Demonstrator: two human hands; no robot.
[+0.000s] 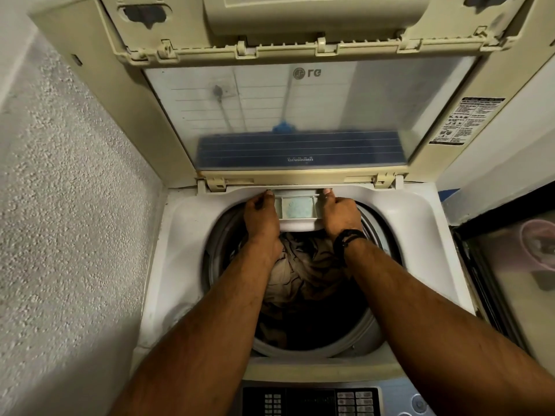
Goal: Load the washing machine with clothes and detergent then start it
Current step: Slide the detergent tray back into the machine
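**Technician:** Head view, left to right. A rough-textured grey wall [69, 205] borders the cream top-loading washing machine [420, 223], whose lid [300, 115] stands raised. What holds the drawer?

**Inspector:** Both hands. The left hand [259, 216] grips the left end of the small white plastic detergent drawer [297, 210], thumb on top, fingers curled under its edge. The right hand [342, 214], with a dark band on the wrist [348, 238], grips the right end the same way.

**Technician:** Drawer location?

**Inspector:** At the far rim of the tub opening, just below the lid hinge, partly drawn out toward the person. Pale blue-green powder [296, 207] lies in its middle compartment.

**Technician:** Controlling relation?

**Inspector:** The drawer's long axis runs left to right, directly between the two hands, which are equally near. Its slot lies straight beyond it, away from the person. As a judgement, the drawer must travel squarely along that line; uneven pressure from either side could cock it in the slot.

**Technician:** Load status?

**Inspector:** Crumpled brown and dark clothes [303, 277] lie in the round drum, below the forearms. The dark control panel [312, 400] with its buttons sits at the near edge, untouched. A pink plastic basket [540, 247] stands to the far right, outside the machine.
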